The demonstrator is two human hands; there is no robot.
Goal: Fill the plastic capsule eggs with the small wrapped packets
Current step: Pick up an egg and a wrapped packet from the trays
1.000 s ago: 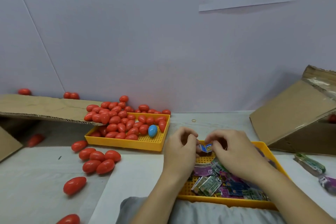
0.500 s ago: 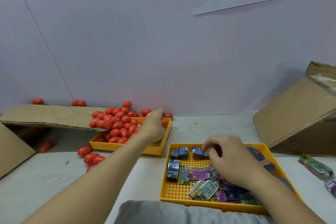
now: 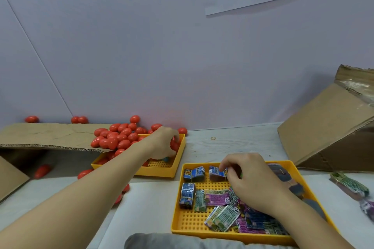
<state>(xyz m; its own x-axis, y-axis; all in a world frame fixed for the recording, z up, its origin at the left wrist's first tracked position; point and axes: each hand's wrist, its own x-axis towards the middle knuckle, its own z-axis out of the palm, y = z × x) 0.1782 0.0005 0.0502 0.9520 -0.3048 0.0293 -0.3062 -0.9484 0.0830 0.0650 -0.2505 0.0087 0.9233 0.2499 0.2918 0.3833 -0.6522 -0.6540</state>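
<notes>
Here the left hand (image 3: 164, 143) is curling down over a blue plastic capsule egg (image 3: 166, 159) in the far yellow perforated tray (image 3: 178, 159), while the right hand (image 3: 249, 180) is pinching a small blue wrapped packet (image 3: 216, 172) in the near yellow tray (image 3: 188, 226).

Cardboard box (image 3: 332, 127), rubber band (image 3: 213, 138)

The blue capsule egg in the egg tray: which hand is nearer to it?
Left. The left hand reaches into the egg tray, directly over the blue capsule egg. The right hand is over the packet tray.
</notes>
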